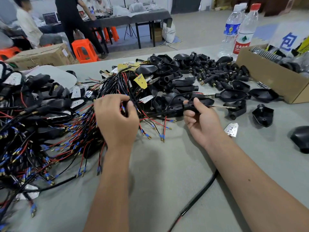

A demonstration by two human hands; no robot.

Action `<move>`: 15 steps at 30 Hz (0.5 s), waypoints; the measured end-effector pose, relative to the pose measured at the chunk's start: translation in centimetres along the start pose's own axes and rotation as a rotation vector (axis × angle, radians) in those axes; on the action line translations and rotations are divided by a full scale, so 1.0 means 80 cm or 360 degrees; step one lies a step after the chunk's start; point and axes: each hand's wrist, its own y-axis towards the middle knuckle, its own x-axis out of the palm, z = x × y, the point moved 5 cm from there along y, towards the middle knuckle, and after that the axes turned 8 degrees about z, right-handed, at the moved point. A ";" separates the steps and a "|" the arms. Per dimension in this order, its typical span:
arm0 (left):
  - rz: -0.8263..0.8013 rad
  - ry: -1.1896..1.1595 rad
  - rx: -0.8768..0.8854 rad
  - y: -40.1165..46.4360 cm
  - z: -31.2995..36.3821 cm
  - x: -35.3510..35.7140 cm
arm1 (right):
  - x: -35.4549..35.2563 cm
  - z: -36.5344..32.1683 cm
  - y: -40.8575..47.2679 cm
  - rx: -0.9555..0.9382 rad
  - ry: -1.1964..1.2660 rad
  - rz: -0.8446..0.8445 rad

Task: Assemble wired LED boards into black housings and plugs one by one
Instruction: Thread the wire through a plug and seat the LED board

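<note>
My left hand [117, 118] is curled over a tangle of red and black wires [80, 124] with blue-sleeved brass tips, pinching some strands. My right hand [200, 121] grips a black plug [190, 106] joined to a black housing [203, 100], thumb on top; a thin LED board [224, 107] sticks out to the right of it. A loose silver LED board [231, 129] lies on the grey table [167, 173] right of that hand. Empty black housings [232, 94] and small plugs [215, 76] are heaped beyond.
A cardboard box [270, 77] of parts stands at the right, two water bottles [240, 30] behind it. Finished wired units [33, 91] pile at the left. A thick black cable [199, 196] crosses the front. People stand at a far table.
</note>
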 end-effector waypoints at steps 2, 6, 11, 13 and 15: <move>-0.0135 -0.0188 0.0179 -0.008 0.029 0.019 | 0.003 0.004 -0.002 -0.0057 -0.0194 0.0009; -0.0704 -0.0429 0.0223 -0.046 0.068 0.062 | 0.005 0.005 -0.004 -0.0148 -0.0379 0.0022; -0.0792 -0.0560 0.0012 -0.055 0.056 0.077 | 0.005 0.003 -0.005 -0.0169 -0.0426 -0.0003; -0.0721 -0.0571 -0.0022 -0.050 0.051 0.073 | 0.005 0.002 -0.005 -0.0176 -0.0407 0.0003; -0.0708 -0.0553 -0.0045 -0.045 0.046 0.069 | 0.004 0.001 -0.004 -0.0169 -0.0357 -0.0008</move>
